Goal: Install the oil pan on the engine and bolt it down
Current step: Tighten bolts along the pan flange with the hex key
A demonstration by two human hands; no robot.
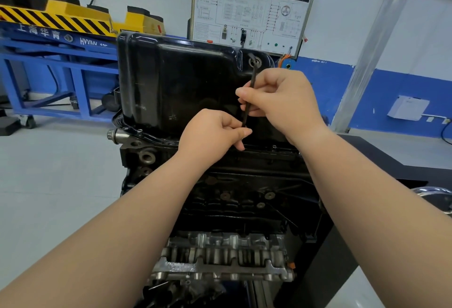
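A glossy black oil pan [181,82] sits on top of the upturned black engine block [244,195], its flange lying along the block's edge. A thin dark wrench [252,82] runs from a fitting near the pan's far right corner down toward me. My right hand [281,102] grips the wrench's middle. My left hand [215,131] pinches its lower end, just above the near flange. Small bolts [140,132] stand in the flange on the left side.
A blue steel bench [56,62] with yellow-and-black striped equipment stands at the back left. Behind the engine rises a white wiring-diagram board [252,6]. A dark table [381,156] lies to the right, and grey floor spreads to the left.
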